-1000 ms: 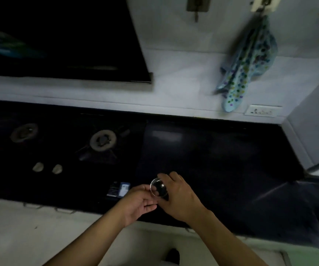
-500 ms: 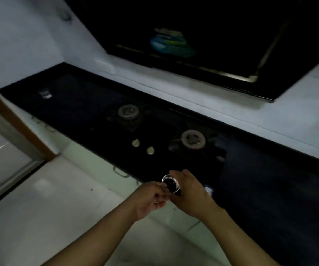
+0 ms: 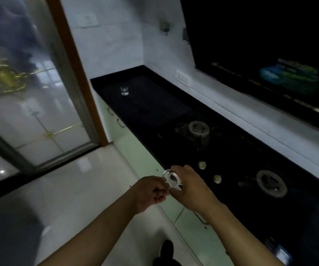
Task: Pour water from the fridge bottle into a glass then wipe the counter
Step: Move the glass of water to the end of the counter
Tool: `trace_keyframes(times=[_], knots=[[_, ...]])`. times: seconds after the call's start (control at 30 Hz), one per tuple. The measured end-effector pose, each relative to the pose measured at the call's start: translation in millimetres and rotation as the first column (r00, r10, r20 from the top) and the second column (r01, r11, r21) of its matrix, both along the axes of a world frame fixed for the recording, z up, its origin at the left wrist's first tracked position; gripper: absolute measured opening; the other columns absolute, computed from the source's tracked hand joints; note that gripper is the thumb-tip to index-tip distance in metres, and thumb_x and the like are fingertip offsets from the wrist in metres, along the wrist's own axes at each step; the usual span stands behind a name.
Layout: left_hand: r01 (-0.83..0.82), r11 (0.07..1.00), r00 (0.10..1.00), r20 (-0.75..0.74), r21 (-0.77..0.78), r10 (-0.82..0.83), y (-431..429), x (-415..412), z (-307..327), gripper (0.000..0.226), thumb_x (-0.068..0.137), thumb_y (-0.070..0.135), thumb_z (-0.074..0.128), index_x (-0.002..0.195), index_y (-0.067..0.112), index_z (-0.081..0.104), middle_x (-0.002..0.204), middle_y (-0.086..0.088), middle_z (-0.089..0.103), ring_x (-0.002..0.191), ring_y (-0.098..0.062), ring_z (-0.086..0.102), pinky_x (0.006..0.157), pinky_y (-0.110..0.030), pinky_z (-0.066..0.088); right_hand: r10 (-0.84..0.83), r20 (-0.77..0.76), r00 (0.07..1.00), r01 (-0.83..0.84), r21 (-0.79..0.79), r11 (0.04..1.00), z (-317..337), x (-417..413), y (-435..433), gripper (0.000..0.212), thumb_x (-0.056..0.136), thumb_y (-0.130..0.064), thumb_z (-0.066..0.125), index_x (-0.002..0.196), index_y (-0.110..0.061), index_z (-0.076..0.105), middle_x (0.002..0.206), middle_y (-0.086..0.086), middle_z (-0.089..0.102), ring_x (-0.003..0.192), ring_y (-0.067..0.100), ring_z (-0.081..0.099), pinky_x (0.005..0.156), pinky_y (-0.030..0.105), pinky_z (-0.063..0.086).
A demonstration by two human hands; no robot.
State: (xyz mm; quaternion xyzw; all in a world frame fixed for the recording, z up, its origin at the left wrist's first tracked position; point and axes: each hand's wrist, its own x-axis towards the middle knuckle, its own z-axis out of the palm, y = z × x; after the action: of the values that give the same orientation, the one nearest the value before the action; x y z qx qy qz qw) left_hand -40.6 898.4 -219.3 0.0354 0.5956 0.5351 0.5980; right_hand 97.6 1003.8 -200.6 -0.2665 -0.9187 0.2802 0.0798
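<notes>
Both hands grip a clear glass [image 3: 171, 179] held just off the counter's [image 3: 154, 104] front edge: the right hand [image 3: 191, 189] wraps its side and the left hand [image 3: 151, 191] pinches its rim. Its long axis stands roughly upright, mouth upward

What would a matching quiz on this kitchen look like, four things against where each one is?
Things:
1. far glass
2. near glass
3. switch plate
4. stove knobs

Places:
A. on the white wall
B. gripped by the right hand, left hand at its rim
C. on the stove, near its front edge
D. standing alone on the black counter

Pairs: 1-D, 2-B, 3-A, 4-C.
</notes>
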Motion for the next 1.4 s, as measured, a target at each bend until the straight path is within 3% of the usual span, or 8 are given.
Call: trace_keyframes(times=[0.13,0.3,0.43,0.57,0.77,1.07,1.3,1.4], knots=[[-0.069,0.998,0.998,0.013,0.003,0.069,4,-53,1,0.019,0.094,-0.005,0.052,0.103,0.005,0.064,0.084,-0.009,0.074,0.073,-0.023,0.069,0.079,-0.038,0.054,0.082,-0.026,0.996,-0.082,-0.002,0.997,-6,-59,16,0.053,0.084,-0.040,0.069,0.132,-0.029,0.050,0.110,-0.008,0.048,0.099,0.009,0.051,0.085,0.024,0.045],[-0.130,0.991,0.991,0.007,-0.028,0.131,25,-124,2,0.022,0.092,-0.009,0.048,0.100,0.006,0.063,0.085,-0.009,0.072,0.069,-0.022,0.068,0.077,-0.036,0.052,0.164,-0.034,0.986,-0.164,-0.009,0.986,-15,-140,48,0.046,0.084,-0.041,0.070,0.123,-0.032,0.048,0.105,-0.011,0.044,0.095,0.006,0.049,0.075,0.016,0.040],[-0.182,0.982,0.983,0.004,-0.043,0.183,45,-176,1,0.024,0.092,-0.008,0.047,0.101,0.009,0.061,0.087,-0.007,0.071,0.068,-0.019,0.069,0.081,-0.035,0.049,0.218,-0.024,0.976,-0.219,-0.041,0.975,-22,-202,76,0.062,0.085,-0.042,0.069,0.139,-0.031,0.040,0.115,-0.011,0.042,0.103,0.005,0.047,0.085,0.019,0.044],[-0.230,0.971,0.973,-0.011,-0.065,0.230,58,-228,2,0.023,0.093,-0.006,0.050,0.103,0.011,0.060,0.089,-0.005,0.072,0.075,-0.019,0.069,0.079,-0.032,0.049,0.289,0.014,0.957,-0.287,-0.064,0.956,-24,-267,99,0.065,0.086,-0.042,0.068,0.142,-0.028,0.038,0.125,-0.003,0.044,0.109,0.011,0.048,0.091,0.026,0.047],[-0.261,0.961,0.965,-0.026,-0.090,0.260,69,-306,1,0.021,0.093,-0.002,0.054,0.107,0.011,0.062,0.091,-0.005,0.074,0.080,-0.019,0.071,0.080,-0.032,0.050,0.331,0.028,0.943,-0.328,-0.077,0.942,-33,-354,117,0.070,0.086,-0.043,0.067,0.147,-0.026,0.036,0.132,-0.002,0.044,0.116,0.012,0.048,0.095,0.025,0.044],[-0.191,0.967,0.980,-0.081,-0.167,0.180,95,-465,-18,0.025,0.097,-0.001,0.054,0.120,0.002,0.062,0.115,-0.020,0.070,0.109,-0.035,0.068,0.085,-0.037,0.054,0.214,-0.009,0.977,-0.214,-0.124,0.969,-46,-501,126,0.054,0.081,-0.042,0.074,0.128,-0.033,0.050,0.109,-0.015,0.043,0.097,0.003,0.050,0.083,0.018,0.045],[-0.066,0.976,0.993,-0.109,-0.208,0.044,130,-565,-4,0.017,0.098,-0.007,0.053,0.097,0.008,0.062,0.095,-0.015,0.068,0.081,-0.025,0.066,0.077,-0.035,0.052,0.060,0.002,0.998,-0.059,-0.127,0.990,-47,-586,139,0.048,0.077,-0.038,0.074,0.119,-0.031,0.052,0.108,-0.010,0.046,0.094,0.008,0.054,0.080,0.025,0.051],[0.016,0.975,0.991,-0.128,-0.222,-0.046,153,-590,-5,0.020,0.099,-0.005,0.052,0.094,0.013,0.060,0.098,-0.014,0.069,0.084,-0.024,0.067,0.094,-0.044,0.051,-0.013,0.026,1.000,0.016,-0.121,0.993,-54,-605,152,0.051,0.076,-0.039,0.076,0.120,-0.032,0.051,0.109,-0.009,0.047,0.094,0.008,0.053,0.079,0.023,0.049]])
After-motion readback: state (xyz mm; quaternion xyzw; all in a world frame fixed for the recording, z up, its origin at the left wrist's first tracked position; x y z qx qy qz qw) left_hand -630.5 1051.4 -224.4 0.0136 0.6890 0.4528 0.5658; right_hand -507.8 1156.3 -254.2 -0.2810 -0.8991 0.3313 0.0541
